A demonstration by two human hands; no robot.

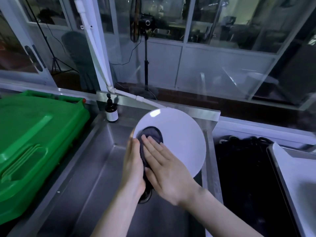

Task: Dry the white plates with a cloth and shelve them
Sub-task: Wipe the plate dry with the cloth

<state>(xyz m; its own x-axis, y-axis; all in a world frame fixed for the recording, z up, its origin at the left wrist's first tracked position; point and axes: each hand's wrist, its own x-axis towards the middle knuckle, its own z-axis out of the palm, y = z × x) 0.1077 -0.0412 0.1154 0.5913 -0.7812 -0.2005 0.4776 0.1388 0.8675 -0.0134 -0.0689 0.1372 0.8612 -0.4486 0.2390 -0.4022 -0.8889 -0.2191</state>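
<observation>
over steel sink [106, 168], left hand [133, 165] grips white plate [179, 134], right hand [164, 170] flat, pressing cloth [153, 134].

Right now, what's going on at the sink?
A person is drying a white plate over the steel sink. The left hand grips the plate by its left rim and holds it tilted above the basin. The right hand presses a dark cloth flat against the plate's face with straight fingers. The plate is not yet shelved. A green bin stands to the left, and a brown pump bottle stands at the sink's back corner.
</observation>
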